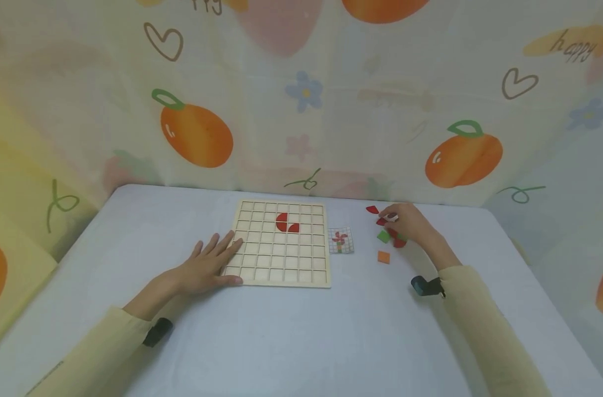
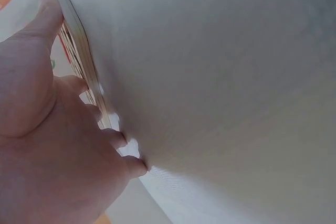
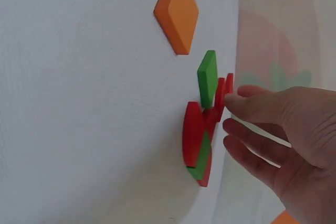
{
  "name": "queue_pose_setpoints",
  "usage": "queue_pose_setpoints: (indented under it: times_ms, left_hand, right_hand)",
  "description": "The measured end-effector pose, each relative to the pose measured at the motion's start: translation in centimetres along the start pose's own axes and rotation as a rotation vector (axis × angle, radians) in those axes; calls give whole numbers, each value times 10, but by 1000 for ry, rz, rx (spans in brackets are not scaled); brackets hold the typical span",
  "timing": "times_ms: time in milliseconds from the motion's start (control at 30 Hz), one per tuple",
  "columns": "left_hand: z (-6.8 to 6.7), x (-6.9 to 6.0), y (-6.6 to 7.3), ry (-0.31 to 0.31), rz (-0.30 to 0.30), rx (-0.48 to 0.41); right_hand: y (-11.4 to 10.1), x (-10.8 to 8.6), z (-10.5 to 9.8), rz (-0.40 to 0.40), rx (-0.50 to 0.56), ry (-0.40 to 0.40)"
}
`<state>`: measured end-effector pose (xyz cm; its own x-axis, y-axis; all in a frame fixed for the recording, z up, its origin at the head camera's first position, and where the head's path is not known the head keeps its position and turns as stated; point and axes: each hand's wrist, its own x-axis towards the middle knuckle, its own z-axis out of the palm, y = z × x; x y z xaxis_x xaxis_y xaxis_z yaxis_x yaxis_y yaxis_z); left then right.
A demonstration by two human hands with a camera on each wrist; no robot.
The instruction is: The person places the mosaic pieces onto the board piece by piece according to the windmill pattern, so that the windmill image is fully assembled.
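A pale wooden grid board (image 1: 276, 271) lies on the table, with red curved pieces (image 1: 281, 222) in its upper middle cells. My left hand (image 1: 202, 271) rests spread along the board's left edge; in the left wrist view the thumb of that hand (image 2: 42, 93) touches the board's side (image 2: 79, 45). On the right, my right hand (image 1: 412, 223) hovers over loose red pieces (image 1: 372, 209), fingers loosely bent. In the right wrist view this hand (image 3: 283, 129) has its thumb tip beside red pieces (image 3: 220, 98); whether it touches them is unclear.
A small picture card (image 1: 341, 240) with a red and green pattern lies against the board's right side. Near the right hand are a green piece (image 1: 383, 236), an orange square (image 1: 383, 257) and a pile of red and green pieces (image 1: 399, 242). A patterned cloth (image 1: 301, 143) hangs behind the table.
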<state>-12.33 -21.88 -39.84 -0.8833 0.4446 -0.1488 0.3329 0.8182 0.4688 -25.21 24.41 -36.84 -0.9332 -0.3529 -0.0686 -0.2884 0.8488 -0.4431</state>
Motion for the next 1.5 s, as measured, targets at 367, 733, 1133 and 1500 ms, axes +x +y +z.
queue_pose_setpoints:
  times_ms: [367, 733, 1133, 1500]
  left_hand:
    - [0, -1, 1, 2, 16, -3]
    - [-4, -1, 7, -13, 1, 2]
    - [-4, -1, 4, -14, -6, 0]
    - [-6, -3, 8, -15, -15, -5]
  right_hand:
    - [7, 6, 11, 94, -7, 23]
    - [-3, 9, 10, 101, -56, 1]
    - [-10, 9, 8, 45, -81, 9]
    - [-22, 7, 5, 14, -72, 84]
